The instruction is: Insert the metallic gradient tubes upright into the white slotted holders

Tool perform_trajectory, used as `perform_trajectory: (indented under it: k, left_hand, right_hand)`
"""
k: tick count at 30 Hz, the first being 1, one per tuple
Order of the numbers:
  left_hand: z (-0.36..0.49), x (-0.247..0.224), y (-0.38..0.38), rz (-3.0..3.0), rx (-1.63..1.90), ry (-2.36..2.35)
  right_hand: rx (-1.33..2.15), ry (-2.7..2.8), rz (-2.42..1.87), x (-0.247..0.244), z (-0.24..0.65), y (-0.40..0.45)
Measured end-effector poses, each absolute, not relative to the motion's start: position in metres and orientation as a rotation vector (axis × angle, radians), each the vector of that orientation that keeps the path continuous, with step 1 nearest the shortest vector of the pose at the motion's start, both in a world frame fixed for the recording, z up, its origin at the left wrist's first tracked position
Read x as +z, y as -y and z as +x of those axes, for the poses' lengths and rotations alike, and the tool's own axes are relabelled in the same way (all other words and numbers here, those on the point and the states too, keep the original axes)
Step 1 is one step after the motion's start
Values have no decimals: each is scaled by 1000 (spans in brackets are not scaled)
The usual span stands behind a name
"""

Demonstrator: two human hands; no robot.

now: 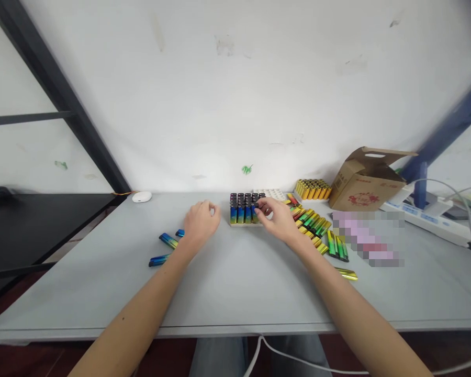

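Note:
What look like blue-and-yellow lighters (241, 213) with dark tops stand upright in rows in a white tray (245, 225). At the tray's right front corner, my right hand (273, 215) pinches the top of a blue lighter (255, 212) between thumb and fingers. My left hand (202, 220) hovers left of the tray, back up, fingers curled in; whatever they may hold is hidden. Several blue lighters (168, 240) lie flat on the table just left of my left forearm.
Loose green, yellow and red lighters (316, 222) lie right of my right hand. Behind are a white holed tray (272, 193), a tray of yellow lighters (313, 189) and an open cardboard box (363, 186). A power strip (427, 222) lies right; a white case (142, 197) sits back left.

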State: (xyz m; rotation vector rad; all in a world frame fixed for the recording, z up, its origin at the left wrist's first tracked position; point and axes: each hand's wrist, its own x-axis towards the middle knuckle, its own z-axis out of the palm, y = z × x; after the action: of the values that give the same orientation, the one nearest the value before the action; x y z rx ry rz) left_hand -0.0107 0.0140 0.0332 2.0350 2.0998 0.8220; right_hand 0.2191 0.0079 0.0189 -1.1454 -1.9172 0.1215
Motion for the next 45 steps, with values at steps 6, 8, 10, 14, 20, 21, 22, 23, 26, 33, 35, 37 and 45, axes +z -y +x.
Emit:
perform_trajectory:
  k: [6, 8, 10, 14, 20, 21, 22, 23, 26, 33, 35, 37, 45]
  left_hand:
    - [-12, 24, -15, 2168, 426, -2209]
    - [-10, 21, -15, 2200, 431, -2158]
    - [-10, 19, -15, 2267, 457, -2055]
    - [-11, 12, -19, 2427, 542, -1831]
    - [-15, 8, -25, 2503, 582, -1863]
    - [-16, 8, -25, 2468, 550, -1940]
    - [-17, 9, -25, 2427, 508, -2012]
    - [-18, 9, -26, 2386, 463, -2067]
    - [-21, 9, -28, 2340, 356, -2104]
    - [-25, 6, -33, 2383, 336, -1996]
    - [-24, 7, -33, 2363, 358, -1993]
    - [-24, 7, -32, 2320, 391, -2063]
    - [-27, 13, -35, 2251, 340, -2124]
  right_hand:
    - [226, 1939, -1134, 18, 223, -11]
    - [223, 1942, -1135, 19, 224, -11]
    - [211, 1933, -1132, 20, 226, -12]
    - [218, 1922, -1125, 21, 227, -11]
    - [359, 1908, -1126, 21, 227, -9]
    - [371, 1900, -1125, 21, 228, -9]
    - [381, 1894, -1119, 21, 228, -9]
    - [390, 1889, -1110, 21, 228, -10]
    - [403, 1882, -1100, 20, 230, -12]
    - [325, 1939, -1124, 18, 235, -16]
    - [297, 1964, -1130, 19, 236, -16]
    - [286, 1979, -1132, 20, 237, -16]
    - [226, 1980, -1289, 28, 236, -11]
